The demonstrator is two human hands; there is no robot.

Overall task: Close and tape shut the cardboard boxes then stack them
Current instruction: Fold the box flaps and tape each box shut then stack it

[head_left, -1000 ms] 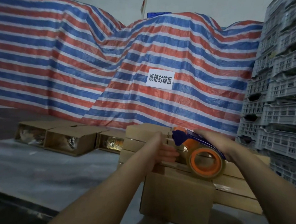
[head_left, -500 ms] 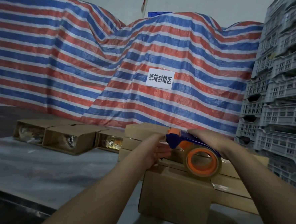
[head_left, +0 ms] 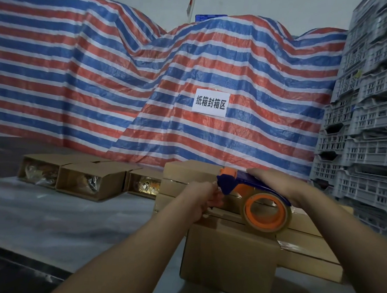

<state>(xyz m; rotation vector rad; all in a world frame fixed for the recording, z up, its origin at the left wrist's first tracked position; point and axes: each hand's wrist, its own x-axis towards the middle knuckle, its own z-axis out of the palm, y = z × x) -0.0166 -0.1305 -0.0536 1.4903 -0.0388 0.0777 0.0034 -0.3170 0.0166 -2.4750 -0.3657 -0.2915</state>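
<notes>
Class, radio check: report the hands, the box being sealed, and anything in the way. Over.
Right hand grips tape dispenser above near box. Left hand curled at dispenser's front, grip unclear. Three boxes open at left. Nothing blocking.

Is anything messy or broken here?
Nothing looks broken or spilled. Three cardboard boxes at the back left lie on their sides with their ends open, wrapped things showing inside. That fits unfinished work. The right hand holds the tape dispenser over the near box.
</notes>
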